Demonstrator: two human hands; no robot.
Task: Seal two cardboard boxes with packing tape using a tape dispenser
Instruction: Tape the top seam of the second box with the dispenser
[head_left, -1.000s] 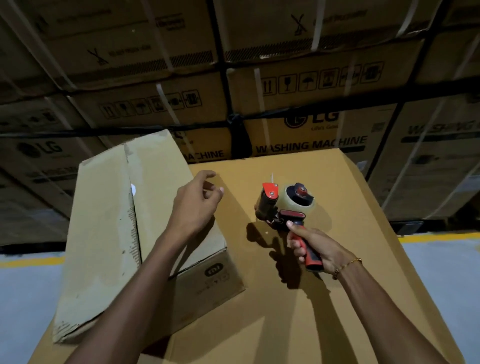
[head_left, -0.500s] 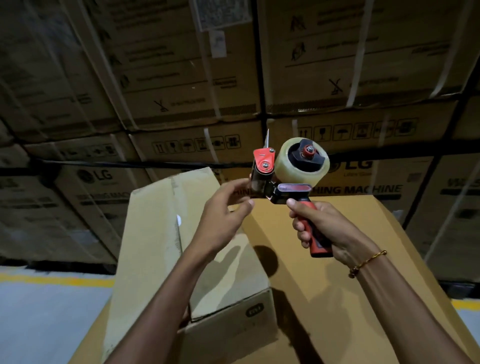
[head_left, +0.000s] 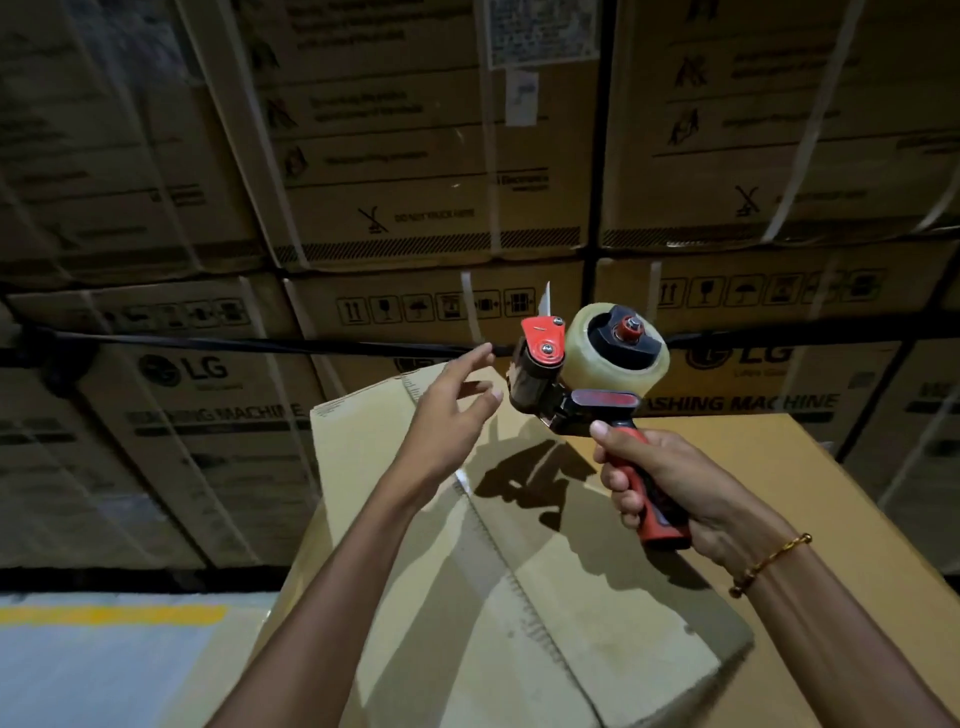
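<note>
Change since earlier frame: the tape dispenser (head_left: 582, 374) has risen off the big carton and is now held up in front of the stacked cartons; the left hand (head_left: 447, 410) has come up beside its front end.

Head view, right hand: the right hand (head_left: 670, 488) wraps the red handle, its grip closed firmly on the dispenser, roll of clear tape (head_left: 618, 343) uppermost.

Head view, left hand: fingers spread and loose, grip wide and holding nothing, fingertips just beside the roller and red blade guard (head_left: 543, 340), apart from them as far as can be told.

Head view, boxes: the small cardboard box (head_left: 519, 597) lies under both hands, flaps closed, a strip of tape seemingly already on its centre seam. It rests on a larger carton (head_left: 810, 499) serving as worktop. A second box to seal I cannot pick out.

Step in hand: likely freeing the tape's loose end at the roller.

Doing it well: pinch the tape end from the side, clear of the toothed blade, draw out a short tail, keep the dispenser steady, then press the tail over the box edge before pulling along the seam.
</note>
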